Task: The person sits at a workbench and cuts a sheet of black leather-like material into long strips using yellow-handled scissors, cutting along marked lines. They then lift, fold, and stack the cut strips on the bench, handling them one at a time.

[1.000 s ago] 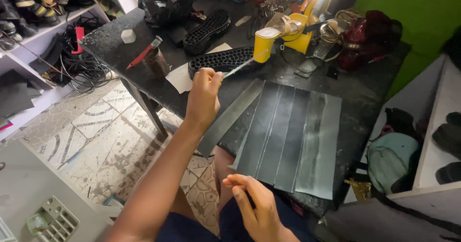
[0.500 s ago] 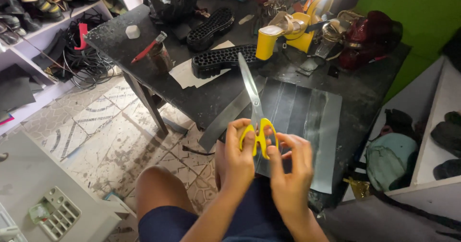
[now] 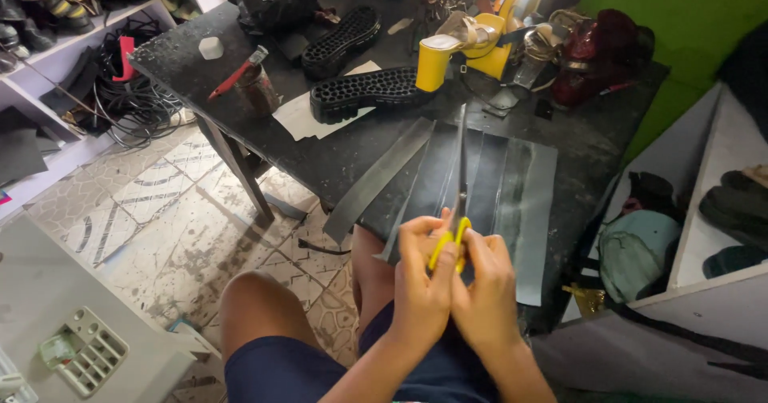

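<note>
Both hands meet in front of my lap on a pair of yellow-handled scissors point(image 3: 458, 203), whose long blades point away over the table. My left hand point(image 3: 422, 287) grips the yellow handles from the left, and my right hand point(image 3: 486, 291) closes on them from the right. Under the blades lies a dark grey sheet point(image 3: 520, 203) with lengthwise folds, hanging over the near edge of the black table point(image 3: 336, 159). A loose dark strip point(image 3: 376, 179) lies slanted to its left.
Two black shoe soles point(image 3: 368, 91) sit on white paper at the table's middle, with a yellow block-heel shoe point(image 3: 456, 47), red shoes point(image 3: 596, 51) and a red-handled tool point(image 3: 236, 73) behind. Shelves with shoes and cables stand left, more shelves right. My bare knees are below.
My left hand fetched the scissors from the table and brought them to my lap, where the right hand joined it. The scissors now sit lower, blades over the grey sheet.
</note>
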